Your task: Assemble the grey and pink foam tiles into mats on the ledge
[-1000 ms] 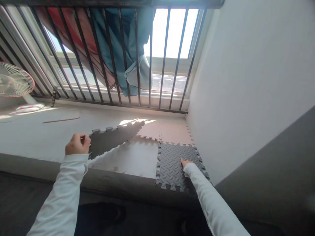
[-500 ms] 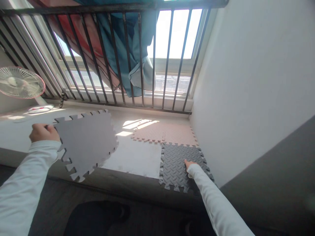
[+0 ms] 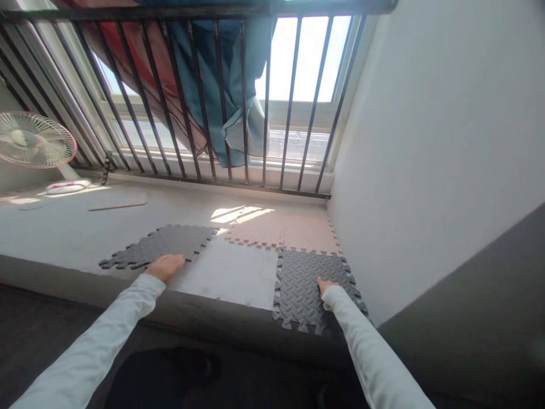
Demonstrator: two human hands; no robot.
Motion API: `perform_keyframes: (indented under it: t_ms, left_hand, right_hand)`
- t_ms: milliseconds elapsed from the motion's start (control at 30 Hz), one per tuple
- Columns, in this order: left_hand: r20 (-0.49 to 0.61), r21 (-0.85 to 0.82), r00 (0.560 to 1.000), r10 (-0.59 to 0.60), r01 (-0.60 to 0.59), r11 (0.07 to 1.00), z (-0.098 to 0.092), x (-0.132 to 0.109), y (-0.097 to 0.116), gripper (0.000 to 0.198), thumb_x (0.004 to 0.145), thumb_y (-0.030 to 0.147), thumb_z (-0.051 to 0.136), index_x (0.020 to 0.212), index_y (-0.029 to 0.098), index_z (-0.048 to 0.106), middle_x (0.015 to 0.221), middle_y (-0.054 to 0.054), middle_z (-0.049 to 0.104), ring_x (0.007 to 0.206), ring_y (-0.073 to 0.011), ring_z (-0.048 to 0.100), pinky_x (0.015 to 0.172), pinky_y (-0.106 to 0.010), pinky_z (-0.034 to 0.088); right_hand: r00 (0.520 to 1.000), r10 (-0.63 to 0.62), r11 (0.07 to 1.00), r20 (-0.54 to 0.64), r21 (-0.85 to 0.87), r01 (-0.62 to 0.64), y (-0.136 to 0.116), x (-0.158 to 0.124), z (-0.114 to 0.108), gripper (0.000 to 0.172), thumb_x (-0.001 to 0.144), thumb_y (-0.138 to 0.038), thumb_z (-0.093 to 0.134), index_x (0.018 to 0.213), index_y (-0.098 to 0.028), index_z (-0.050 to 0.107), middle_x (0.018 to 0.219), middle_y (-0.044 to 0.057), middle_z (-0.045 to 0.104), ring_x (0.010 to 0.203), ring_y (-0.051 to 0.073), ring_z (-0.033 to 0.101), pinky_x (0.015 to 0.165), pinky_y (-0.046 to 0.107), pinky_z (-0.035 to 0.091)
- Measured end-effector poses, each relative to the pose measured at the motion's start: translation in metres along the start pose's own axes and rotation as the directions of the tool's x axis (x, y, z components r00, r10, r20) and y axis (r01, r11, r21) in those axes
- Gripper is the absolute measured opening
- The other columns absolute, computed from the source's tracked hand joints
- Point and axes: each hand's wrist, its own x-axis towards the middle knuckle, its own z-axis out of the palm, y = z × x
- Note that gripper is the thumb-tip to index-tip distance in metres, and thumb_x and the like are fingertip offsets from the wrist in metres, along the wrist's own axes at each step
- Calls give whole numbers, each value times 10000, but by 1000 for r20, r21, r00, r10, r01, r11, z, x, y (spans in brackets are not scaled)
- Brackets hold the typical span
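Since this is a head-cam shot angled down at a concrete floor (image 3: 55, 230), both arms come in from the bottom of the frame in white long sleeves. The left hand (image 3: 164, 268) is lying flat and palm down, not pinching anything, with its fingers pressed together on the near edge of a dark grey foam puzzle mat (image 3: 157, 245) with a diamond tread pattern. That mat sits skewed on the floor, right up against the left side of a pale square patch (image 3: 230, 274), though I can't tell if the patch is another mat or just the floor.

The right hand (image 3: 327, 287) has its fingertips on a matching tread mat (image 3: 300, 292), just right of the patch. I can't tell if the rest of that grip is curled or spread, but it isn't lifting anything. That mat's top teeth meet a pink foam mat (image 3: 281, 232) above it.

Behind all that are black window bars (image 3: 183, 96), with a blue curtain (image 3: 221, 74) and a red cloth (image 3: 136, 62) hanging behind them. A white desk fan (image 3: 32, 139) stands off to the left, and a thin wooden strip (image 3: 117, 206) lies on the floor.
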Motion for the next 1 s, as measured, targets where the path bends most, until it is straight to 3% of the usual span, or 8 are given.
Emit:
perform_keyframes:
  t_ms: [100, 200, 400, 500, 600, 767, 900, 1000]
  left_hand:
    - [230, 25, 971, 59, -67, 997, 30, -21, 10, 413, 762, 9, 273, 885, 191, 623, 1012, -93, 640, 977, -196, 554, 816, -347, 418]
    - [324, 34, 946, -7, -5, 999, 46, -34, 7, 431, 753, 0, 285, 931, 203, 620, 1032, -71, 635, 975, -181, 550, 756, -304, 423]
    - [440, 56, 893, -96, 80, 995, 55, -41, -6, 399, 756, 43, 307, 946, 212, 615, 1045, -51, 617, 940, -176, 558, 741, -277, 420]
    - [506, 66, 858, -91, 66, 996, 54, -33, 0, 303, 759, 118, 358, 872, 196, 628, 951, -75, 634, 904, -212, 569, 715, -311, 423]
    - [489, 31, 870, -70, 62, 998, 48, -5, 27, 262, 775, 204, 376, 800, 171, 635, 878, -115, 636, 886, -251, 570, 722, -354, 424]
    - [408, -80, 906, -115, 161, 984, 45, 83, 114, 309, 820, 221, 331, 891, 173, 628, 955, -114, 624, 952, -230, 553, 787, -340, 431]
    - [500, -212, 848, -173, 313, 926, 61, 153, 177, 266, 798, 237, 435, 1002, 221, 606, 1082, -63, 607, 1052, -180, 517, 862, -270, 417]
    - [524, -211, 828, -201, 354, 911, 78, 190, 204, 270, 796, 264, 452, 1018, 224, 600, 1093, -54, 609, 1051, -166, 523, 864, -248, 417]
  right_hand:
    - [998, 57, 998, 17, 2, -57, -1, -1, 0, 730, 687, -513, 528, 1322, -224, 312, 1214, 174, 503, 1102, 307, 489, 860, 521, 392]
    - [996, 83, 996, 26, 8, -83, -2, -1, 0, 734, 692, -530, 519, 1323, -218, 313, 1223, 171, 496, 1117, 306, 477, 872, 514, 385]
    - [994, 101, 995, 33, 13, -102, -3, -3, 0, 729, 706, -533, 503, 1328, -205, 309, 1230, 172, 491, 1131, 305, 463, 896, 518, 360]
    - [994, 105, 994, 36, 14, -105, -4, -4, 0, 733, 710, -539, 496, 1331, -200, 303, 1232, 175, 488, 1140, 306, 453, 908, 521, 345]
    - [994, 105, 994, 41, 18, -106, -5, -6, -1, 741, 710, -546, 497, 1330, -191, 305, 1231, 182, 486, 1147, 309, 446, 914, 528, 335]
    - [993, 108, 993, 44, 34, -109, -6, -8, -2, 743, 703, -562, 505, 1323, -199, 316, 1228, 182, 490, 1151, 309, 441, 919, 541, 321]
    - [992, 118, 992, 44, 45, -120, -7, -8, -1, 754, 695, -561, 520, 1323, -195, 317, 1204, 182, 513, 1160, 313, 432, 927, 550, 311]
    - [991, 129, 990, 44, 53, -131, -8, -6, 1, 770, 682, -578, 528, 1322, -204, 320, 1194, 179, 523, 1164, 313, 428, 932, 557, 302]
